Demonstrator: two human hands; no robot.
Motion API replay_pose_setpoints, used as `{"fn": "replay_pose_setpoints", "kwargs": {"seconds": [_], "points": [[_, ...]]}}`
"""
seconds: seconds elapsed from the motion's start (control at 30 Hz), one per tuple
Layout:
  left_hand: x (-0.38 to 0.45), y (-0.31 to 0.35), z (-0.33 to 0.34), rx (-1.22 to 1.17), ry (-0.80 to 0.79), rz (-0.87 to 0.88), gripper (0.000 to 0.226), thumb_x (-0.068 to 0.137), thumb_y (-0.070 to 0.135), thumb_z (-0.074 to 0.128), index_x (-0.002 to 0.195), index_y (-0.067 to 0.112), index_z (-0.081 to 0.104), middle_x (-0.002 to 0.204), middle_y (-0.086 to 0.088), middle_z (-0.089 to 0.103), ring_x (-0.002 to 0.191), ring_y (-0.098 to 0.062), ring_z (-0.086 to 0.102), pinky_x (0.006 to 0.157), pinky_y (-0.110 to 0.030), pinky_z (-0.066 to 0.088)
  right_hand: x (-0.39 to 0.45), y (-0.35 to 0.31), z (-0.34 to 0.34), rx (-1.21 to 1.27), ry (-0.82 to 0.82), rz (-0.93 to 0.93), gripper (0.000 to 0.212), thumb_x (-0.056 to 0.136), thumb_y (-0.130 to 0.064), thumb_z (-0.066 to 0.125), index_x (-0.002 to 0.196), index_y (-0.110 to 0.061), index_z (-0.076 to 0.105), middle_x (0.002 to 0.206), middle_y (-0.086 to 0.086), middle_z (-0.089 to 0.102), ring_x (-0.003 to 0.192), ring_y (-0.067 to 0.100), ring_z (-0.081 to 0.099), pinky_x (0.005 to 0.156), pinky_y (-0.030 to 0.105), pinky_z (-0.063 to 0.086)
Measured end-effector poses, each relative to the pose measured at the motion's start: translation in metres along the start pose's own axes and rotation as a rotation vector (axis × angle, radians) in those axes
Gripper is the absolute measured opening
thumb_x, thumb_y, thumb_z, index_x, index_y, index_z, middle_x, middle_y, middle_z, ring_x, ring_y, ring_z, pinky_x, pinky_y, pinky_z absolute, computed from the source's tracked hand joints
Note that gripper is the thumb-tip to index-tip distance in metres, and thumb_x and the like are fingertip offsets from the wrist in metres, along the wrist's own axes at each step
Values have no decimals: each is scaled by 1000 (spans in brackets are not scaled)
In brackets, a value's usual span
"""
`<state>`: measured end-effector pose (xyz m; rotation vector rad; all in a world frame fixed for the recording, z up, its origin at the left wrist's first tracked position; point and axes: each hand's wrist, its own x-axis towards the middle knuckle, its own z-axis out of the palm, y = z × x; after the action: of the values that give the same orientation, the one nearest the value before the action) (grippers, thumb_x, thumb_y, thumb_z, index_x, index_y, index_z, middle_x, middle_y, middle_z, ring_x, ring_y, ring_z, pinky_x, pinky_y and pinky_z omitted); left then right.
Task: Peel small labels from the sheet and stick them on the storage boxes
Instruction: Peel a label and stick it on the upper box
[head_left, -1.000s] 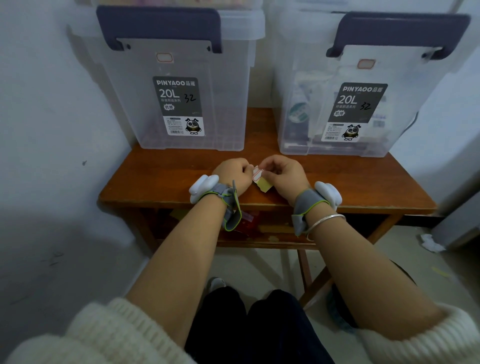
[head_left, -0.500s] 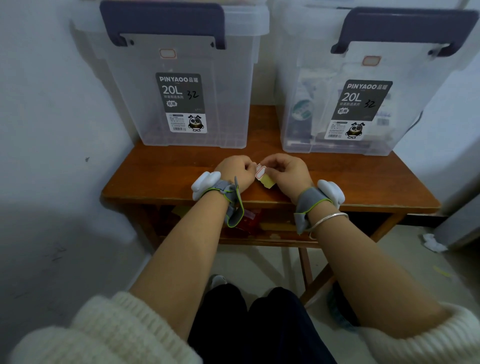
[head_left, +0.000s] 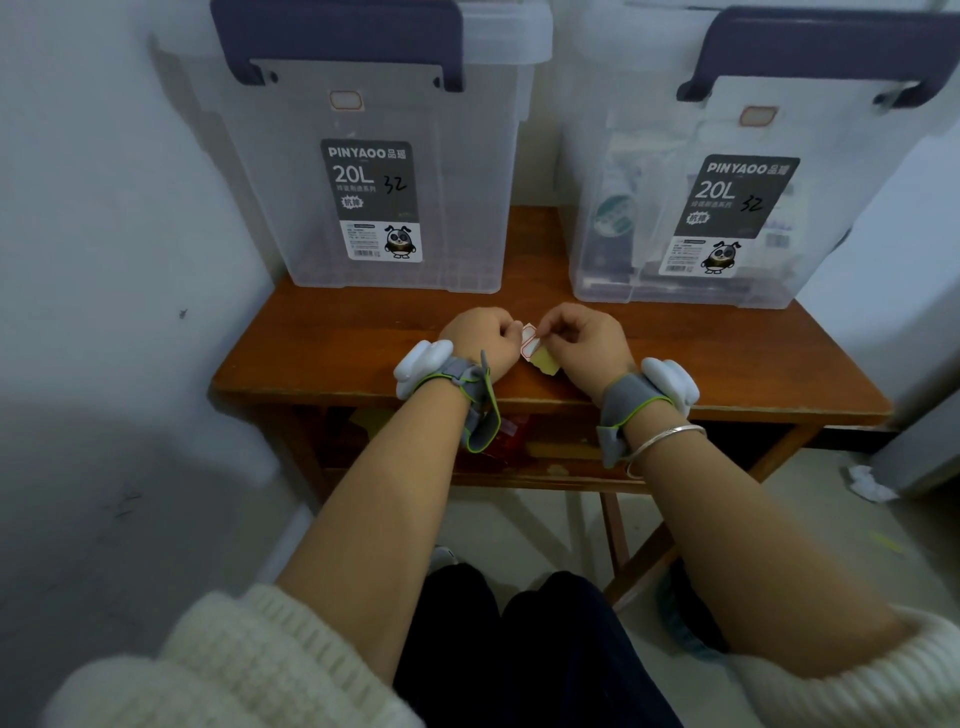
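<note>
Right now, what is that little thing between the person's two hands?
In the head view, a small red-bordered label on a scrap of yellow backing sheet, pinched between the left hand and right hand.

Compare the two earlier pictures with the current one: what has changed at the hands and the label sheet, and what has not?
Very little. Both hands, left hand and right hand, still pinch the small label sheet between them above the table, no label visibly freed. Both storage boxes, left and right, stand unmoved, each already bearing one small label.
</note>
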<state>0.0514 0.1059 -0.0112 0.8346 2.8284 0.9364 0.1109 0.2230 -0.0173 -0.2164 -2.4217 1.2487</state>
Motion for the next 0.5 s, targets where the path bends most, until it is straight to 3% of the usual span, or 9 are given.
{"fn": "replay_pose_setpoints", "kwargs": {"seconds": [0.13,0.23,0.33,0.5], "points": [[0,0,0,-30,23,-3,46,95,21,41,51,20,27,53,0,28,48,-15,24,46,-26,14,0,1,1,2,19,-17,14,78,7,50,79,-1,62,66,-14,49,60,2,44,54,7,37],[0,-1,1,-82,40,5,45,94,21,42,51,23,31,53,1,31,48,-13,27,46,-25,17,1,2,0,47,21,12,14,80,2,54,78,-11,56,69,-11,50,66,9,48,61,7,40],[0,-4,1,-185,69,15,45,93,18,47,50,26,36,51,3,35,47,-12,31,46,-24,18,2,4,0,142,41,82,25,80,1,56,69,-20,49,75,0,54,78,19,54,73,28,47],[-2,-9,2,-298,46,56,34,89,12,53,55,14,49,48,2,37,47,-14,33,49,-25,22,1,3,-2,196,56,115,36,79,3,54,58,-25,49,70,-5,56,69,10,55,56,10,46]]}}
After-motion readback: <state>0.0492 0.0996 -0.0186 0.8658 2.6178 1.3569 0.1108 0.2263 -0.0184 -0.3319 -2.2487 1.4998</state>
